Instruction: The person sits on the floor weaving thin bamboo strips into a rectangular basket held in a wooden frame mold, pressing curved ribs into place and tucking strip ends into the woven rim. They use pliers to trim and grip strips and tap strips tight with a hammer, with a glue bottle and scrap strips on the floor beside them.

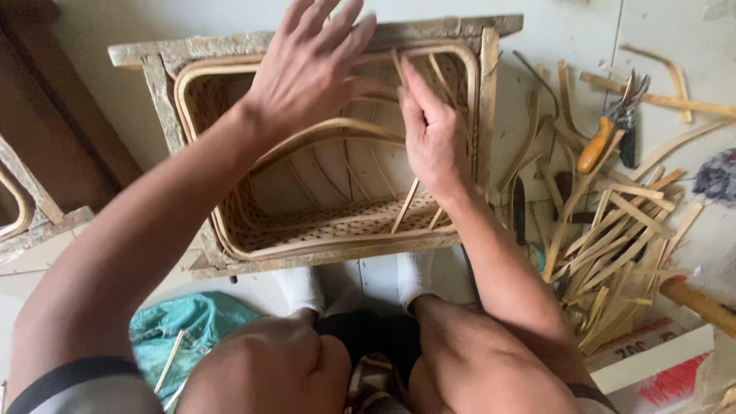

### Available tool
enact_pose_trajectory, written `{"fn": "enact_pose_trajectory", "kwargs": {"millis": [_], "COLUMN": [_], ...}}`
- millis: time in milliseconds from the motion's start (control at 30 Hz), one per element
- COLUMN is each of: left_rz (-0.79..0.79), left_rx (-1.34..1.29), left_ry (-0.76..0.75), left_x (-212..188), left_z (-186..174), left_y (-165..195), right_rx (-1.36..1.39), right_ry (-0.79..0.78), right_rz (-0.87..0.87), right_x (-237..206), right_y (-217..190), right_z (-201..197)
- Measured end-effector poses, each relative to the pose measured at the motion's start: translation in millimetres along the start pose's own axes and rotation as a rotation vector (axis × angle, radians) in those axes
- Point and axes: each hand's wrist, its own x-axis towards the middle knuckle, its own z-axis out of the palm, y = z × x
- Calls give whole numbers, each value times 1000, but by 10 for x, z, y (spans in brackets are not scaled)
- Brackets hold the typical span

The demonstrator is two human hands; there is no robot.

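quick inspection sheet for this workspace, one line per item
surface: pale tiled floor, worker seated over it.
job's things: woven bamboo basket set inside a rough wooden frame; loose upright strips along its right wall.
clutter: pile of bamboo strips at right, orange-handled pliers, wooden handle, teal cloth.
grippers: left hand spread flat over the basket's far rim, no grip; right hand pressed against an upright strip at the right wall, fingers straight.
cables: nothing seen.
surroundings: part of a second frame at the left edge.
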Motion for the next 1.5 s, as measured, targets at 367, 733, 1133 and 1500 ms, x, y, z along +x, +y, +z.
{"fn": "enact_pose_trajectory", "kwargs": {"millis": [367, 733, 1133, 1500], "left_rz": [-63, -124, -209, -171], "left_rx": [-152, -290, -655, -728], "left_ry": [-454, -663, -583, -577], "left_x": [-44, 73, -1046, -1486], "left_z": [431, 147, -1307, -1358], "left_y": [-75, -55, 1142, 1297], "right_rx": [90, -133, -669, -670], "right_ry": [-70, -118, -94, 20], "right_rz": [-57, 102, 364, -42], "right_x": [-8, -77, 215, 139], "right_y": [-18, -494, 1995, 1842], "right_z": [-57, -202, -1542, -1822]}}
